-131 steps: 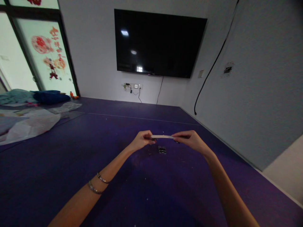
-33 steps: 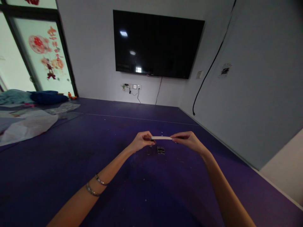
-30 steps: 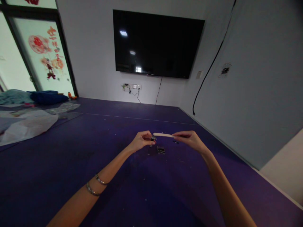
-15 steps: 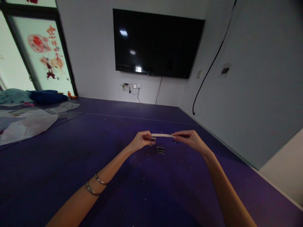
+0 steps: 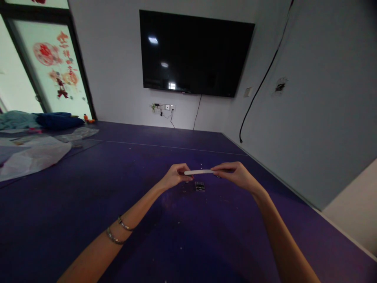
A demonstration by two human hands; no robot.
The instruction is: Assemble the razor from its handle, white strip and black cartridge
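Note:
A thin, pale strip-like stick [image 5: 198,172] is held level in front of me, its exact kind not clear. My right hand [image 5: 232,173] is closed, pinching the strip's right end between thumb and fingers. At the other end, my left hand [image 5: 176,176] is closed too, fingers curled behind the strip's tip. Whatever lies in those left fingers is hidden by the strip. Below, a small clear-and-black case [image 5: 200,186] rests on the dark purple surface [image 5: 188,243]. A small dark piece [image 5: 218,177] shows just under my right fingers.
Crumpled plastic sheeting [image 5: 38,157] and a dark blue cloth [image 5: 59,120] lie at the left. Tiny crumbs dot the surface. A television [image 5: 196,55] hangs on the far wall, and a black cable [image 5: 262,82] dangles along the right wall.
The strip's left end has shifted left and slightly down, now in front of my left fingers. The small shiny metal piece seen at my left fingertips is covered now.

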